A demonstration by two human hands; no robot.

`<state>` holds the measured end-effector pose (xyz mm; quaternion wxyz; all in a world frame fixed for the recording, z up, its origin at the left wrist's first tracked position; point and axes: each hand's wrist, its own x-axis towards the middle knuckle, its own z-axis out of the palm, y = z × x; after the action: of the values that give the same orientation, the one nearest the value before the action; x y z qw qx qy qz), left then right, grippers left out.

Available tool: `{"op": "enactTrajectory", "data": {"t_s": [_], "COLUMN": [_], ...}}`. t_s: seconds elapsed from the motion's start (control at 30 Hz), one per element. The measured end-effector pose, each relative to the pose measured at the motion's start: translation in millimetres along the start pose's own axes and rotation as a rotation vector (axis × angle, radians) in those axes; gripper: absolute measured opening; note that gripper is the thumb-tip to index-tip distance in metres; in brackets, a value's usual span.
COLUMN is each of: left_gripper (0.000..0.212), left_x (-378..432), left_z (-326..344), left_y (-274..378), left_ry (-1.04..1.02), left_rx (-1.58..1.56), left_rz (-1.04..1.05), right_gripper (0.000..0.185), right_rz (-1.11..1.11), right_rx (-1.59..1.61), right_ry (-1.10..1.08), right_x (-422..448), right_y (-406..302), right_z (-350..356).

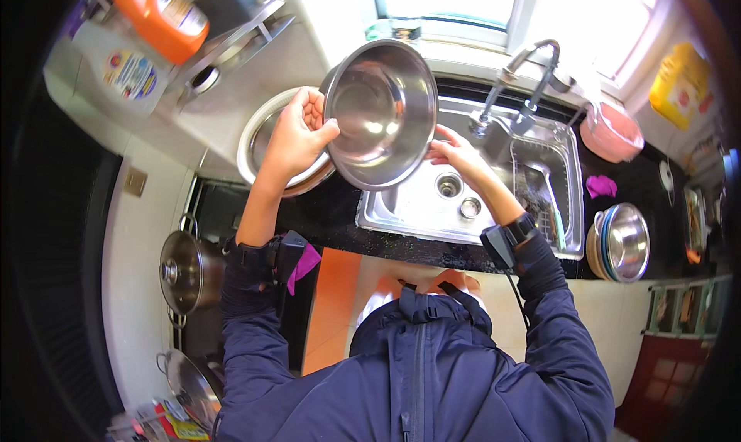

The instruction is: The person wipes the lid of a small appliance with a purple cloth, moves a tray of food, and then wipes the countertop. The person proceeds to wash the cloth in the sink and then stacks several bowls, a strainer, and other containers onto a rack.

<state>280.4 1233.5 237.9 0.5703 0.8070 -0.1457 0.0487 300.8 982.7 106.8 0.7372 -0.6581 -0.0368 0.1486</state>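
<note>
A stainless steel bowl [370, 106] is held up tilted, its shiny inside facing me. My left hand [302, 130] grips its left rim, thumb on the inside edge and fingers behind. At the lower right of the bowl, my right hand [454, 152] has its fingertips against or just behind the outer wall; the fingers are partly hidden, so the grip is unclear. Behind the bowl lies the steel sink [405, 210], with a drain [448, 185] and a small round metal strainer [470, 208] in view. A stack of basins [246, 146] with a white rim stands behind my left hand.
A faucet [521, 65] rises behind the sink. In the right compartment a long-handled brush [557, 216] leans near a wire rack. Nested bowls [628, 242], a purple cloth [602, 186] and a pink basin [612, 132] stand at right. Lidded pots [185, 271] are at left, detergent bottles [124, 71] above.
</note>
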Motion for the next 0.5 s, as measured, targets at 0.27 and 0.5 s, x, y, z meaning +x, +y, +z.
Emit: {"op": "enactTrajectory", "data": {"t_s": [0.27,0.5], "left_gripper": [0.016,0.020], "left_x": [2.9,-19.3], "left_z": [9.9,-3.0], "left_y": [35.2,45.2], "left_ry": [0.154,0.275], "left_rx": [0.549,0.569], "left_rz": [0.466,0.649], "right_gripper": [0.050,0.048], "right_rz": [-0.418,-0.624], "right_rx": [0.059,0.060], "right_ry": [0.112,0.160], "right_x": [-7.5,-0.4], "right_y": [-32.4,-53.9], "right_z": [-12.2,-5.4]}}
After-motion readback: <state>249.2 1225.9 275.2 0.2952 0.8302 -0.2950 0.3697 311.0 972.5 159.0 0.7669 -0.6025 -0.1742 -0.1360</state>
